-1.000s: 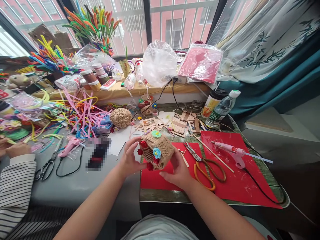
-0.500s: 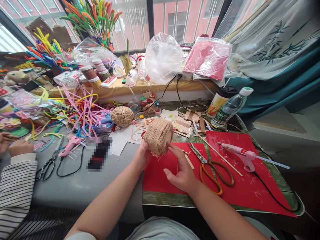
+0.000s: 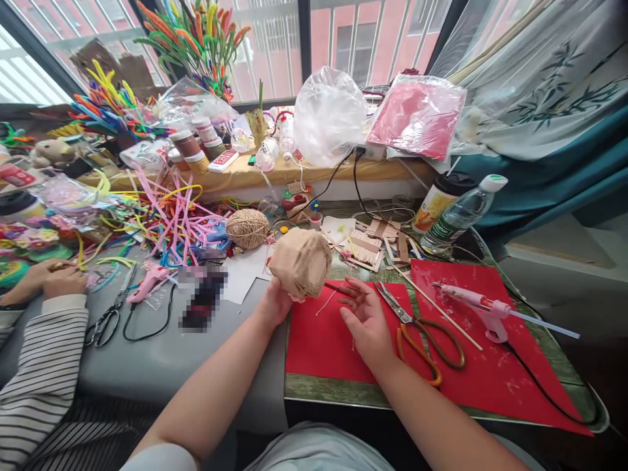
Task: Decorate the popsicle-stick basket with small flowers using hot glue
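Note:
My left hand [image 3: 275, 302] grips a twine-wrapped craft piece [image 3: 300, 261] from its lower left side. A flat, tan, many-sided face of the piece is turned toward me, and bits of red and pink show at its edges. The left fingertips are hidden behind it. My right hand [image 3: 366, 320] hovers just to the right with its fingers apart, touching nothing that I can see. Under both lies a red sheet [image 3: 318, 353]. Beside the right hand are large scissors with orange-brown handles [image 3: 432, 347], blades pointing away from me.
On the right, a pink glue gun [image 3: 478, 307] and a thin wooden stick [image 3: 441, 307] lie on another red sheet. A bottle [image 3: 458, 216] and a cup [image 3: 436, 196] stand behind. Wooden sticks [image 3: 367, 247] and a twine ball [image 3: 247, 228] lie ahead. A co-worker's hands [image 3: 59, 281] are at left.
The twine-wrapped piece has been tilted so its flat tan face shows. My right hand has moved away from it. The whole view has shifted slightly.

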`<state>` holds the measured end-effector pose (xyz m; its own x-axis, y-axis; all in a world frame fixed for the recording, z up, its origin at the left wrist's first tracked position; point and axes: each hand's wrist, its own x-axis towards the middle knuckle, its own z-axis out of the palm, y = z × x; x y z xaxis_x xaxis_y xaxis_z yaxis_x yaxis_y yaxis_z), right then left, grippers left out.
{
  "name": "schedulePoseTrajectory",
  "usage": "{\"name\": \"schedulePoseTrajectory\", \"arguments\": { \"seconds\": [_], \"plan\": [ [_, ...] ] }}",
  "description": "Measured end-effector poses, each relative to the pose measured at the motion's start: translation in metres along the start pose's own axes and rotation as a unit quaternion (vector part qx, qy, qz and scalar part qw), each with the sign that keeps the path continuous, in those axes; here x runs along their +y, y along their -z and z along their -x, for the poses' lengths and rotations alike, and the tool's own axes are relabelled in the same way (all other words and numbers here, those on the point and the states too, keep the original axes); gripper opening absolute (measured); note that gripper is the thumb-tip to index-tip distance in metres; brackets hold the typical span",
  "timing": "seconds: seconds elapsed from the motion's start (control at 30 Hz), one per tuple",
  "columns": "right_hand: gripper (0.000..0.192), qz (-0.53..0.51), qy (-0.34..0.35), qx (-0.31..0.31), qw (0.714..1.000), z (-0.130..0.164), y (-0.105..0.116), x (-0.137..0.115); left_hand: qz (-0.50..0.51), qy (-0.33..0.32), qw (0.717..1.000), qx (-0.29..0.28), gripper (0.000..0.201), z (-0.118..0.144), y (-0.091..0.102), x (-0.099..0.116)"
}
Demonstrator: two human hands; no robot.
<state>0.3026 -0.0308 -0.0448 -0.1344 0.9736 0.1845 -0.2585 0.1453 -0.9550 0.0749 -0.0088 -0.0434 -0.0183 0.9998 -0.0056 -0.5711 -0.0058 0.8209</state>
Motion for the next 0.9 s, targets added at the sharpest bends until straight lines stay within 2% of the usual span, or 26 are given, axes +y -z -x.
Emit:
{"name": "schedulePoseTrajectory", "arguments": {
  "seconds": [0.07,0.17,0.27,0.33,0.43,0.53,0.6,0.67,0.77,0.9],
  "plan": [
    [0.053,-0.077,-0.033,-0.018,0.996,-0.002,0.0,-0.003,-0.059,-0.048,0.997,-0.018,0.093,0.001,-0.001,0.003],
    [0.071,-0.173,-0.075,-0.053,0.981,-0.005,0.0,-0.007,-0.134,-0.068,0.985,-0.084,0.105,0.002,-0.001,0.004],
    [0.077,-0.185,-0.094,-0.039,0.978,-0.007,0.0,-0.008,-0.201,-0.083,0.968,-0.128,0.106,0.001,0.001,0.003],
    [0.076,-0.176,-0.092,-0.017,0.98,-0.008,0.001,-0.006,-0.258,-0.103,0.953,-0.122,0.107,0.001,0.002,0.002],
    [0.076,-0.166,-0.065,0.007,0.984,-0.009,0.002,-0.004,-0.353,-0.158,0.919,-0.074,0.102,0.0,0.004,0.004],
    [0.08,-0.141,-0.004,0.032,0.989,-0.009,0.0,-0.005,-0.424,-0.19,0.885,-0.037,0.075,0.0,0.005,0.004],
    [0.086,-0.122,0.036,0.041,0.991,-0.007,-0.003,-0.005,-0.414,-0.177,0.893,-0.024,0.053,0.001,0.004,0.001],
    [0.091,-0.099,0.065,0.043,0.992,-0.005,-0.004,-0.004,-0.365,-0.138,0.921,-0.011,0.039,0.003,0.001,-0.003],
    [0.094,-0.063,0.084,0.039,0.994,-0.001,-0.006,0.001,-0.293,-0.062,0.954,-0.004,0.036,0.006,-0.006,-0.009],
    [0.09,-0.029,0.09,0.028,0.995,0.002,-0.007,0.007,-0.229,-0.004,0.973,-0.024,0.039,0.007,-0.015,-0.01]
  ]
}}
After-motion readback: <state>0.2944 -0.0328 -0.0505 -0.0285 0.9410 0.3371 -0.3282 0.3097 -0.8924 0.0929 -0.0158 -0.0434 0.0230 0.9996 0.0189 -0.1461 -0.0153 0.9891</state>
